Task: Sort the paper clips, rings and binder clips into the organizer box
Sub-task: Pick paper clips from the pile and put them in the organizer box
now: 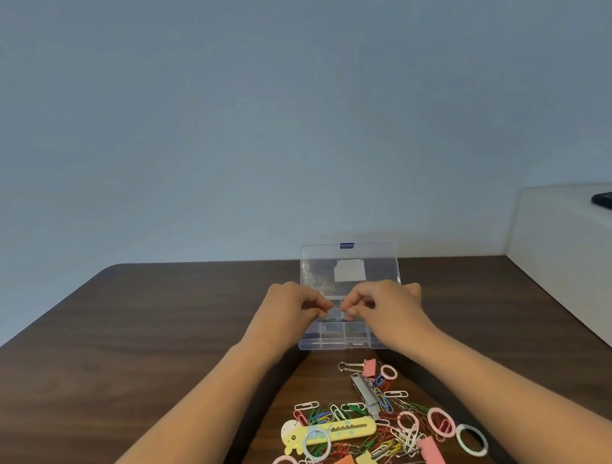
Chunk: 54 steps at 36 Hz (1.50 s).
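Hovering curl-fingered over the open organizer box (pixel 326 345), left hand (pixel 289 308) and right hand (pixel 386 303) perhaps pinching something too small to tell, paper clips (pixel 336 412), rings (pixel 441 420) and binder clips (pixel 369 367) mostly heaped unsorted nearby

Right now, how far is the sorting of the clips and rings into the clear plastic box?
Barely started. Done: the clear plastic organizer box stands open, with something dark in a middle compartment. In hand: the left hand and right hand hover over it with curled fingers; what they pinch is too small to tell. Left: coloured paper clips, pink rings and binder clips heaped on the brown table.
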Each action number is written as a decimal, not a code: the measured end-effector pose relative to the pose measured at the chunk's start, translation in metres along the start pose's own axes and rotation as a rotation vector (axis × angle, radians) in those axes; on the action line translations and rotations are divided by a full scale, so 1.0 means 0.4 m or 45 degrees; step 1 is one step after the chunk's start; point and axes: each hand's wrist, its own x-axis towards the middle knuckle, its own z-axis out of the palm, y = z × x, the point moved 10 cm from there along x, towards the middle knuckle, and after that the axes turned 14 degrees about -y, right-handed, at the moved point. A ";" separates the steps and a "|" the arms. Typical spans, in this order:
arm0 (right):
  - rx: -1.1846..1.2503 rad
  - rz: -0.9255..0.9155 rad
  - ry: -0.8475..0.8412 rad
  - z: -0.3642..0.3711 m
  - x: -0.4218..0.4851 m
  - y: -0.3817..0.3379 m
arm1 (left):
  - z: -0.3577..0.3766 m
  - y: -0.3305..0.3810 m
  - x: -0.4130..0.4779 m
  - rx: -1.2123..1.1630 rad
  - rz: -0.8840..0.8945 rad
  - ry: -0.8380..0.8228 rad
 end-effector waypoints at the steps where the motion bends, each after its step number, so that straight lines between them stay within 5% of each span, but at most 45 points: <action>1: -0.003 -0.003 -0.006 -0.001 -0.004 -0.003 | -0.002 0.003 -0.002 0.010 -0.003 0.002; 18: 0.061 0.038 -0.063 -0.013 -0.210 0.048 | 0.054 0.039 -0.175 0.027 0.067 -0.184; 32: -0.096 0.005 -0.043 0.017 -0.246 0.050 | 0.123 0.042 -0.182 0.018 0.142 -0.113; 41: -0.269 0.062 0.253 -0.042 -0.277 0.061 | 0.141 0.091 -0.196 0.112 0.322 -0.181; 47: -0.371 0.193 0.200 -0.050 -0.284 0.084 | 0.141 0.091 -0.200 0.186 0.362 -0.228; 54: -0.387 -0.029 0.092 -0.012 -0.278 0.030 | 0.117 0.061 -0.205 0.143 0.348 -0.172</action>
